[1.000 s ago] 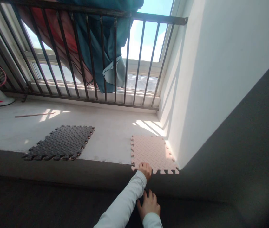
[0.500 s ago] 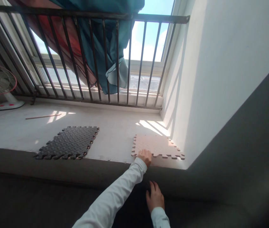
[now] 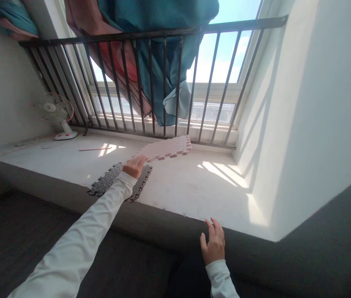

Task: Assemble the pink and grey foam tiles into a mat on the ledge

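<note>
- Left hand (image 3: 134, 165) grips pink mat (image 3: 166, 148), extending toward two o'clock.
- Dark mat (image 3: 106, 179): seven o'clock from that hand.
- Right hand (image 3: 214, 245): spread wide, four o'clock from left.

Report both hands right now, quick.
Left hand: closed on the pale pink mat, holding it by its near left corner.
Right hand: open, fingers spread, holding nothing.
</note>
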`<state>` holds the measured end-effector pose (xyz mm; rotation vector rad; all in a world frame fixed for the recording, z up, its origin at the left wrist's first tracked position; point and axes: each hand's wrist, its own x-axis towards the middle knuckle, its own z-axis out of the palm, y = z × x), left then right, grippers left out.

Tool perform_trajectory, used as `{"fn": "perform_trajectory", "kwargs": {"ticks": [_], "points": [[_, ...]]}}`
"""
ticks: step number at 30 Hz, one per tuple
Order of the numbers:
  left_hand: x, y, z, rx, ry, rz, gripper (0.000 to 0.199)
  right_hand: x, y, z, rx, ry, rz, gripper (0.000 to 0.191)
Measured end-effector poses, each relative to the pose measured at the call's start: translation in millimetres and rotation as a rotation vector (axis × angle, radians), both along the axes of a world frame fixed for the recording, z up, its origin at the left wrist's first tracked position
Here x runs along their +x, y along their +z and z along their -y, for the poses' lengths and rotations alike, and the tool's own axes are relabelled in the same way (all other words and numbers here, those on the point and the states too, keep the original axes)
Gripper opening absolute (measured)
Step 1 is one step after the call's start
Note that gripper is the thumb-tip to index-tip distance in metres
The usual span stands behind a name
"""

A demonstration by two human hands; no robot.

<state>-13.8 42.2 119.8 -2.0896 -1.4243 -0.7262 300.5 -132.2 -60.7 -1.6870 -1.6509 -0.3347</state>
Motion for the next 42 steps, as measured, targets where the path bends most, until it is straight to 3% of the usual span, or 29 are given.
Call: {"fn": "perform_trajectory", "kwargs": {"ticks": [2, 4, 7, 11, 13, 16, 21, 23, 25, 28, 31, 33, 36, 42], "points": [[-44, -17.5, -5, 0.055, -0.005, 0.004, 0.037, -7, -20.5, 6, 0.007, 0.013, 0.015, 0.037], [-83, -40.5, -6, 0.007, 0.02, -0.005, 0.037, -13, -38.5, 12, -0.042, 0.039, 0.037, 0.038], [-124, -78.3, 1, -0.231, 0.174, -0.049, 0.041, -19, -58.2, 23, -0.151, 0.071, 0.054, 0.038], [-146, -118.9, 17, -0.639, 0.415, -0.122, 0.046, -22, -72.1, 33, -0.265, 0.081, 0.057, 0.036], [-145, -131.2, 21, -0.801, 0.486, -0.132, 0.051, -20, -76.2, 36, -0.32, 0.089, 0.062, 0.035], [-140, -138.9, 16, -0.887, 0.543, -0.132, 0.054, -16, -81.1, 38, -0.4, 0.109, 0.072, 0.037], [-130, -130.1, -3, -0.993, 0.59, -0.139, 0.043, -15, -83.0, 45, -0.451, 0.166, 0.077, 0.037], [-122, -125.7, -2, -1.011, 0.591, -0.146, 0.048, -17, -81.4, 49, -0.42, 0.152, 0.075, 0.036], [-106, -124.5, 6, -0.99, 0.534, -0.18, 0.067, -18, -79.5, 51, -0.39, 0.136, 0.072, 0.035], [-73, -129.4, 20, -0.92, 0.293, -0.304, 0.09, -20, -78.2, 47, -0.368, 0.143, 0.074, 0.034], [-42, -139.6, 25, -0.855, 0.069, -0.375, 0.074, -22, -77.9, 33, -0.343, 0.203, 0.094, 0.035], [-30, -147.5, 20, -0.841, 0.026, -0.366, 0.056, -23, -76.4, 22, -0.324, 0.274, 0.119, 0.036], [-30, -158.7, 9, -0.808, 0.089, -0.31, 0.049, -27, -70.9, 7, -0.293, 0.355, 0.137, 0.037], [-58, -169.5, -2, -0.736, 0.184, -0.224, 0.048, -31, -62.0, -6, -0.216, 0.389, 0.062, 0.031]]}}
